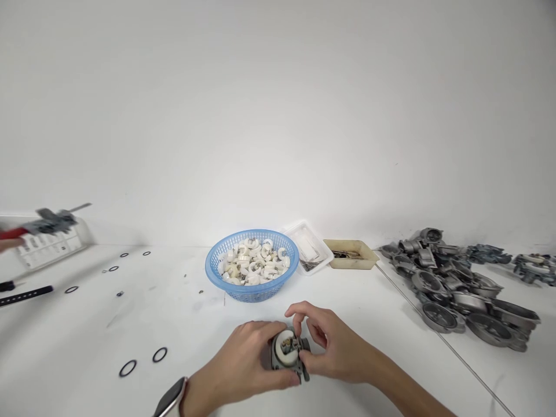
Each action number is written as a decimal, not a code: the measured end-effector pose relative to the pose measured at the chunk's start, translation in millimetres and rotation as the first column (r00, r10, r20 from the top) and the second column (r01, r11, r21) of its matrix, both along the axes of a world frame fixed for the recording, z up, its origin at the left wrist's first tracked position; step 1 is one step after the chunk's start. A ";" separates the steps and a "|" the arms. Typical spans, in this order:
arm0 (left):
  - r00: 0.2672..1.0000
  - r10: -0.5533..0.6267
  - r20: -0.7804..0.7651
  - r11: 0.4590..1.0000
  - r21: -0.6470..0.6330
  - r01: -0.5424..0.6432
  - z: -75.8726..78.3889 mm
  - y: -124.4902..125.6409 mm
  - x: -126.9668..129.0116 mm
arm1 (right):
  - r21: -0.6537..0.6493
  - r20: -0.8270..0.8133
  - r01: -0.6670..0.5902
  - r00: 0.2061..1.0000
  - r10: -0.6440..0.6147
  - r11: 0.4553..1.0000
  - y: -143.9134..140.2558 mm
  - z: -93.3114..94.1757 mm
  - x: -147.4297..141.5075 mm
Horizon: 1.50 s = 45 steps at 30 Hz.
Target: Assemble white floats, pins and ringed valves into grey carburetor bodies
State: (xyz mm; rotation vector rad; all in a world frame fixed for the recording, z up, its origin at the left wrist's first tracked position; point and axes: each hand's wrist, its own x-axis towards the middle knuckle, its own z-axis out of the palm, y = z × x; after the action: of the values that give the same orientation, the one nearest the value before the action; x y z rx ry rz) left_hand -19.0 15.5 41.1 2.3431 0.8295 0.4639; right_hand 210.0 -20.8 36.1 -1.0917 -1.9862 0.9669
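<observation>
A small grey carburetor body (302, 367) with a white ring-shaped float (280, 354) and brass parts in its middle faces up just above the table. My left hand (245, 359) is closed round its left side, fingers at the top and thumb along the lower edge. On the right, my right hand (332, 347) has its thumb and a fingertip drawn together at the float's hinge side, touching the body. Its index finger is bent and raised. Whatever small piece those fingertips may pinch is hidden.
A blue basket (252, 297) holds several white floats. Behind stand a white tray (310, 246) with thin pins and a beige tray (354, 262). Carburetor bodies (456, 284) are heaped right. Black rings (127, 368) lie left. Another person's hand (8, 243) holds a red-handled tool.
</observation>
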 end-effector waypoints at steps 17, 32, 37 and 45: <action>1.000 -0.003 -0.020 1.000 0.024 0.004 0.4 0.3 -0.1 | -0.010 -0.011 0.001 1.000 -0.001 1.000 0.5 0.2 0.2; 0.998 0.003 0.066 0.998 -0.059 0.001 0.7 6.3 -5.7 | -0.071 -0.120 0.146 0.981 -0.154 0.987 14.3 -7.2 11.8; 0.994 -0.051 0.097 0.959 -0.273 0.076 1.3 15.1 -12.8 | -0.040 -0.110 0.174 0.978 -0.177 0.984 16.4 -9.6 11.9; 0.959 -0.133 0.248 0.825 -0.509 0.246 -13.5 33.2 -22.9 | -0.013 -0.116 0.182 0.976 -0.182 0.983 15.9 -7.8 11.7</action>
State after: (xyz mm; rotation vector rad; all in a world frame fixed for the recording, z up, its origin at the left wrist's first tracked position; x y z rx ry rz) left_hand -41.9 48.6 27.5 1.7950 0.5300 0.3235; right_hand 221.7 -5.0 28.3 -1.1691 -1.7585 0.9135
